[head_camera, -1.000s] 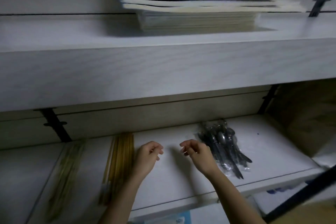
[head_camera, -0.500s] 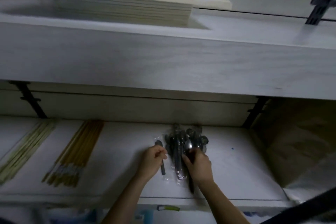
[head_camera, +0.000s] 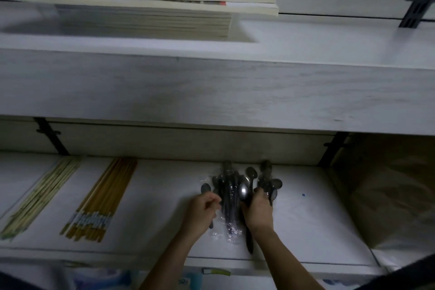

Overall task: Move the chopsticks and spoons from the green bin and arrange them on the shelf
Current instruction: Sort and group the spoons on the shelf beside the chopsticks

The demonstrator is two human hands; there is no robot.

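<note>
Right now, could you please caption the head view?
Left hand grips a short spoon, right hand a long spoon, beside wrapped spoons on the shelf.

Dim, grainy, blurred wide-angle view

Nothing written can be read here. The yellow-brown chopsticks (head_camera: 101,198) carry a pale band with dark blue marks near one end, too blurred to tell letters from pattern, and the small yellow-green tag (head_camera: 216,272) on the front edge of the lower shelf (head_camera: 160,207) is just as illegible. The stacked books (head_camera: 141,16) above show no readable title.
</note>
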